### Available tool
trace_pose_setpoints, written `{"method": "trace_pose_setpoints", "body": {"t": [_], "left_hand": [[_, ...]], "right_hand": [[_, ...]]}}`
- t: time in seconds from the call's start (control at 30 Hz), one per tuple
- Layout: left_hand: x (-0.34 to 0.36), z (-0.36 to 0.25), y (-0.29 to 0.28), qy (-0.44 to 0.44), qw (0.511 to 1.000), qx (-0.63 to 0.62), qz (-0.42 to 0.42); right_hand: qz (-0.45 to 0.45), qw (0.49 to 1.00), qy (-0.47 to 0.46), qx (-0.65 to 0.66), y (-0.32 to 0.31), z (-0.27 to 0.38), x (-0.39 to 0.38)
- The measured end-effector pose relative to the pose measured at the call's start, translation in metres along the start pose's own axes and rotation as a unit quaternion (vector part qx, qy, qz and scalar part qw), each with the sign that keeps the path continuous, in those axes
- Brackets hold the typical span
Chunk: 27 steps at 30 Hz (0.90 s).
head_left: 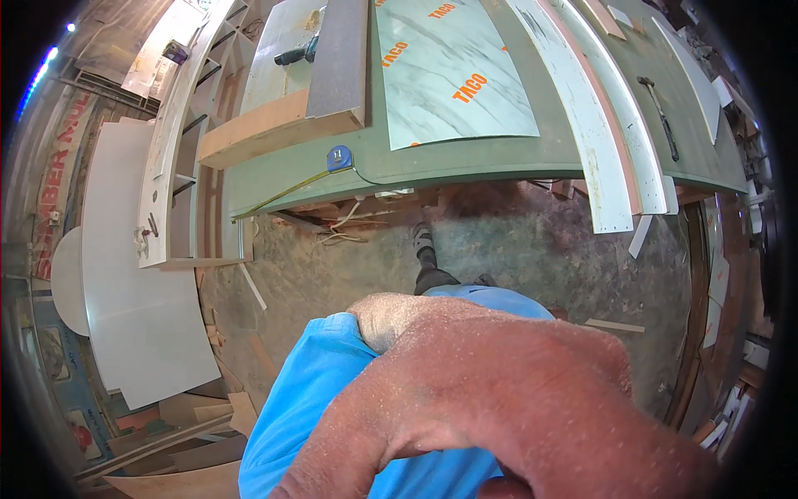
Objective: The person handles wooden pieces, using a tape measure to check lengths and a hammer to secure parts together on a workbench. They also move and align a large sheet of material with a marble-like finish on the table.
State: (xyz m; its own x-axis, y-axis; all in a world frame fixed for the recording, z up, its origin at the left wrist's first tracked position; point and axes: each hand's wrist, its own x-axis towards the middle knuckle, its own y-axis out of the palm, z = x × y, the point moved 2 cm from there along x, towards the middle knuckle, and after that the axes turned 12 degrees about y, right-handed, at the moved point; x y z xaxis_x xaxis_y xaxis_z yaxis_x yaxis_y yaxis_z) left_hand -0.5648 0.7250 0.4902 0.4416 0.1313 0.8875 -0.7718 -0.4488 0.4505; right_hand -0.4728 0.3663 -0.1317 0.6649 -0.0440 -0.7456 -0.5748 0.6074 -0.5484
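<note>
Very near the camera, a large bare hand dusted with sawdust fills the lower middle; by the arm's entry from the lower right it looks to be my right hand. Its fingers are mostly hidden, so whether it is open or closed and what it holds cannot be made out. My left hand does not show. Behind the hand are my blue shorts. Beyond stands a green-topped workbench. A blue tape measure lies at its front edge, its yellow blade drawn out to the left.
On the bench rest a marble-patterned sheet, a wooden box frame, a cordless drill, long white boards overhanging the front and a hammer. A cabinet frame and a white panel stand left. Offcuts litter the floor.
</note>
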Motion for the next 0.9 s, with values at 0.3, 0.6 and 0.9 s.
{"method": "trace_pose_setpoints", "body": {"t": [0.3, 0.6, 0.9], "left_hand": [[-0.005, 0.010, 0.001, 0.006, 1.000, -0.002, 0.004], [0.002, 0.008, -0.003, 0.012, 1.000, -0.008, 0.002], [0.001, 0.009, -0.002, 0.013, 1.000, -0.009, 0.002]], "right_hand": [[0.007, 1.000, 0.007, 0.010, -0.004, 0.004, 0.004], [-0.002, 1.000, -0.011, 0.008, -0.004, -0.013, 0.022], [-0.003, 0.999, -0.010, 0.035, -0.003, -0.017, 0.023]]}}
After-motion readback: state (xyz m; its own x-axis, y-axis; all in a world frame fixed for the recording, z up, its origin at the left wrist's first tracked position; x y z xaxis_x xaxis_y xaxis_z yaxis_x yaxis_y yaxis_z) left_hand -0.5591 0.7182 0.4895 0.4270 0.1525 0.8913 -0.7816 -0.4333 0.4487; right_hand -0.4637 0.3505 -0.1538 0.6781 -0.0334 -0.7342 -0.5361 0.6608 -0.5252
